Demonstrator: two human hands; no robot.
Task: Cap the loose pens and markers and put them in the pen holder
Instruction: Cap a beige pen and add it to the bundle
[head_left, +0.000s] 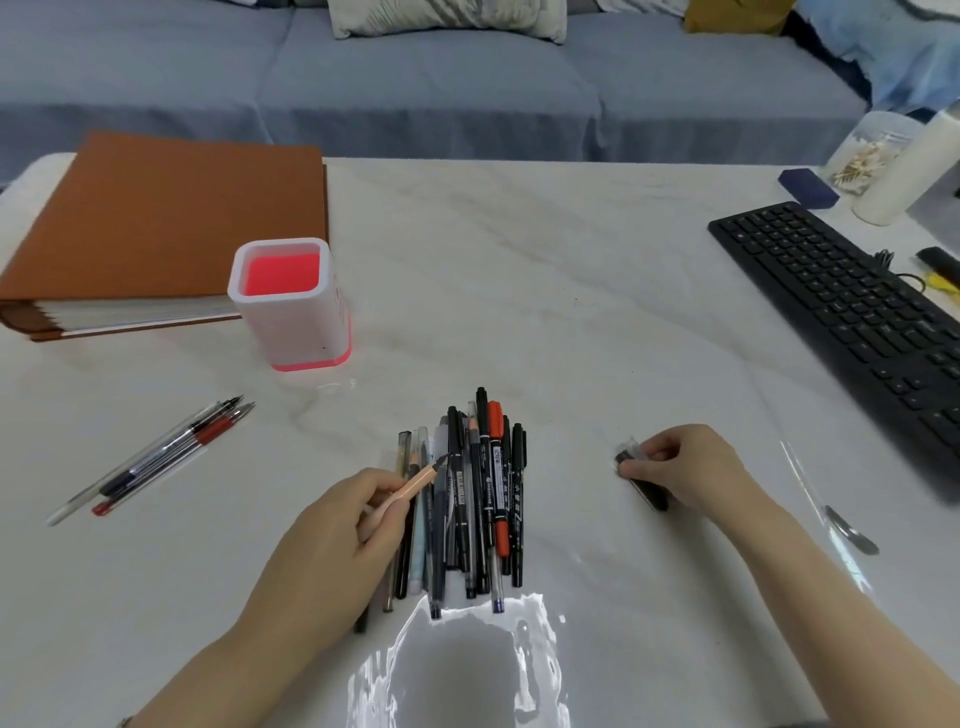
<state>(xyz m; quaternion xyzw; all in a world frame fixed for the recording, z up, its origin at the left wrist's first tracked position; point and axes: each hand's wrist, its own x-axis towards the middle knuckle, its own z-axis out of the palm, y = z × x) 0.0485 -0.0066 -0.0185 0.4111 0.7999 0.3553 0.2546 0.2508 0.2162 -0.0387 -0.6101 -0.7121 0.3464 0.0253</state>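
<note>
Your left hand (345, 525) is closed on a peach pen (415, 480), thumb and fingers pinching its barrel. Its dark tip is bare and points up and away from you, over the left side of the pile of pens and markers (483, 499). That pile lies on the desk (519, 260) near the front edge, about midway along it, with the barrels running roughly front to back and packed side by side. A red-and-black marker shows among the mostly black ones.

Your right hand (680, 467) rests on the desk to the right of the pile, well apart from it. Its fingers are curled round a small dark piece (649, 493) with something clear at the fingertips; you cannot tell from here whether it is a cap or a short marker.

The pen holder (291, 306), white with a pink inside, stands upright toward the left, touching the front of a brown binder (156, 223) at the far left corner. A few uncapped pens (161, 457) lie slanted near the left edge. A black keyboard (841, 306) lies along the right edge
</note>
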